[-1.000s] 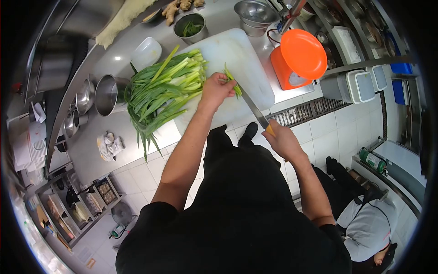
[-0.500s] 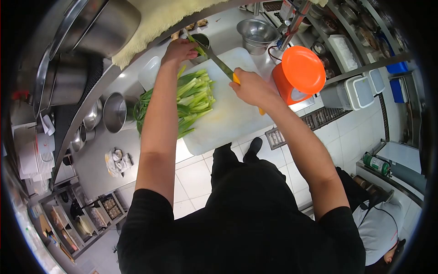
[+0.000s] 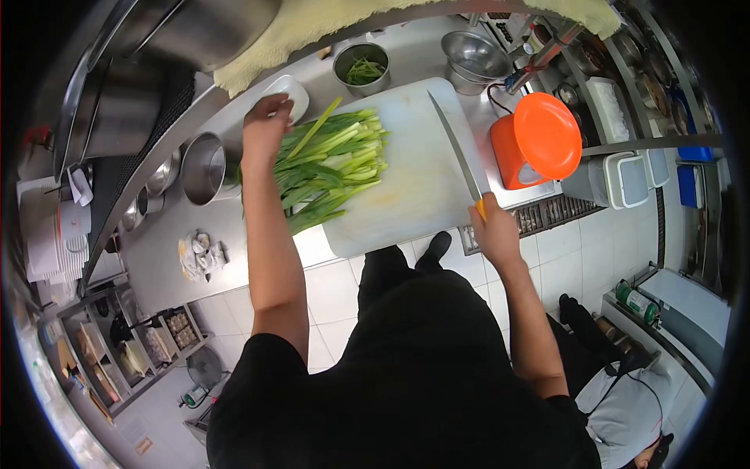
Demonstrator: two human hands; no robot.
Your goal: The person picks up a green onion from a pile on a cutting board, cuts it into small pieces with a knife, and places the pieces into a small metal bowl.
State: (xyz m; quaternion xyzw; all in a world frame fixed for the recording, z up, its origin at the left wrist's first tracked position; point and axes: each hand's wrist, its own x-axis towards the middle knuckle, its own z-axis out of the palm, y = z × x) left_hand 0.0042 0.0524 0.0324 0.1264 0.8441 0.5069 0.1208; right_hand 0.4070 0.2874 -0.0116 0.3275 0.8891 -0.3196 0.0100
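Note:
My right hand [image 3: 498, 230] grips the yellow handle of a long kitchen knife [image 3: 458, 148], whose blade lies across the right part of a white cutting board [image 3: 426, 176]. A heap of long green leafy stalks [image 3: 332, 160] covers the board's left side, with the pale cut ends towards the middle. One stalk juts out above the others. My left hand [image 3: 267, 125] is over the far left of the heap, beside a white plastic container [image 3: 295, 95]; its fingers are loosely bent and apart, and I see nothing in them. Green pieces lie in a metal pot [image 3: 362, 69] behind the board.
An orange container with a round lid [image 3: 547, 137] stands right of the board. Metal bowls [image 3: 474, 56] are at the back, and another metal pot [image 3: 205, 168] is at left. A crumpled cloth [image 3: 201, 255] lies on the counter. Another person [image 3: 625, 406] is at lower right.
My left hand has moved from above the metal pot to the left, away from the blade. The right hand has drawn the knife back to the right and towards me.

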